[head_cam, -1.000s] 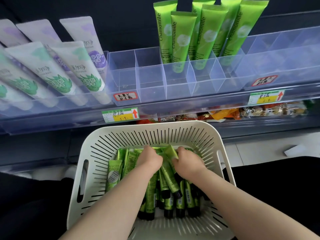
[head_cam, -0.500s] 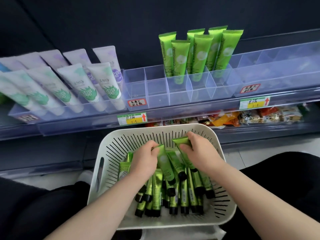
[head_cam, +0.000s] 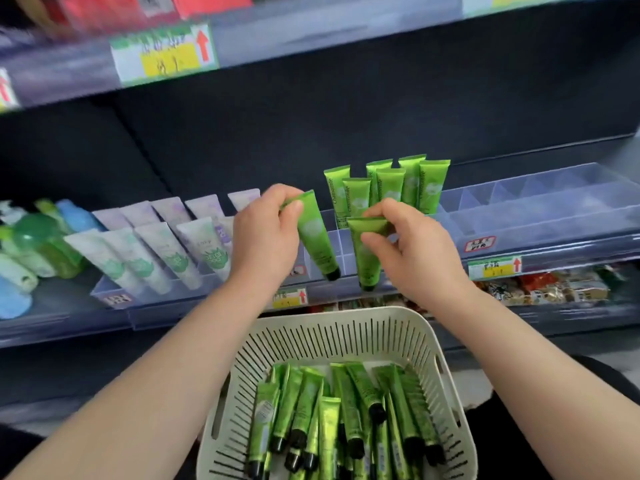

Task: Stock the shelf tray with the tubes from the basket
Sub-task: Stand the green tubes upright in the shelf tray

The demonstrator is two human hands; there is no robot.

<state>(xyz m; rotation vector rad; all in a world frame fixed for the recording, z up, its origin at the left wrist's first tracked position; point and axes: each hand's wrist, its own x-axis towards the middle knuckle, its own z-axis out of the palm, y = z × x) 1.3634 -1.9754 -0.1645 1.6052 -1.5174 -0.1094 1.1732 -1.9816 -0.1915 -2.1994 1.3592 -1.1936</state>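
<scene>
You hold one green tube in your left hand and another tube in your right hand, caps down above the shelf tray near its front edge (more wait in the basket), so next seat each in an empty compartment.

At frame centre we see two green tubes with black caps held cap-down: the left tube tilts with its cap to the right, the right tube hangs nearly upright. Both sit before the clear shelf tray, where six matching tubes stand crimp-up. At lower centre, the white slotted basket holds a loose pile of tubes, caps toward us.
</scene>
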